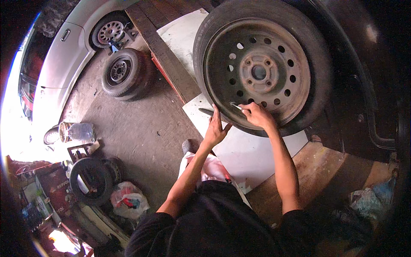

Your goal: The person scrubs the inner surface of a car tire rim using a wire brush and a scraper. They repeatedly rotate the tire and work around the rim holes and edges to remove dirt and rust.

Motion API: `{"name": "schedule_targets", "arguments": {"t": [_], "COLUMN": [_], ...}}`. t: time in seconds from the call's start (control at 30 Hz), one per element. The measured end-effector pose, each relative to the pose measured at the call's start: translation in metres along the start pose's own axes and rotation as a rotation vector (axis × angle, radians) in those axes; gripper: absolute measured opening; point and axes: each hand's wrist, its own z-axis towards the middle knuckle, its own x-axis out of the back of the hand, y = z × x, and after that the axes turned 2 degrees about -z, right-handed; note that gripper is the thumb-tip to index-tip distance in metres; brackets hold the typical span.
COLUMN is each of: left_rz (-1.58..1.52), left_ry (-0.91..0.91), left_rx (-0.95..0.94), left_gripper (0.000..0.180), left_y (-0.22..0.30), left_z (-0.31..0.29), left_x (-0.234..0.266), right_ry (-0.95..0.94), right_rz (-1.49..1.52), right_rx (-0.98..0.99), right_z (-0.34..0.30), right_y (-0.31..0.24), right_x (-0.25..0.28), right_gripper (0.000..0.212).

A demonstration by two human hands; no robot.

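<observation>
A large wheel [257,72], a tyre on a dusty steel rim with round holes, stands tilted before me at the upper right. At its lower left edge is my left hand [215,130], fingers stretched along the tyre and thumb apart. A dark, flat, rounded thing [206,111] shows beside those fingers; its kind I cannot make out. My right hand [258,116] reaches over the tyre with fingers closed on a small thin tool with a pale shaft [236,106]. The tool's tip is at the inner lip of the rim.
Under the wheel lies a white board [244,160] on a wooden surface [323,171]. Stacked tyres [122,73] stand on the concrete floor, near a silver car [64,51]. Lower left are another tyre [90,182], a plastic bag [128,200] and a clear bottle [81,132].
</observation>
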Motion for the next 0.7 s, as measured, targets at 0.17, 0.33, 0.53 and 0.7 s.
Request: {"name": "schedule_targets", "arguments": {"t": [0.17, 0.33, 0.53, 0.7], "left_rz": [-0.075, -0.109, 0.016, -0.015], "left_ry": [0.079, 0.067, 0.196, 0.171], "left_rx": [-0.076, -0.046, 0.013, 0.03], "left_gripper": [0.105, 0.102, 0.097, 0.099], "left_y": [-0.016, -0.005, -0.001, 0.007], "left_z": [-0.001, 0.001, 0.003, 0.0], "left_x": [-0.011, -0.006, -0.011, -0.01], "right_ry": [-0.107, -0.024, 0.033, 0.027], "right_rz": [-0.181, -0.066, 0.038, -0.087], "right_rx": [-0.002, 0.017, -0.011, 0.101], "right_z": [-0.024, -0.005, -0.023, -0.012], "right_y": [-0.015, 0.002, -0.033, 0.0], "right_x": [0.039, -0.001, 0.012, 0.0], "right_gripper": [0.026, 0.026, 0.028, 0.027]}}
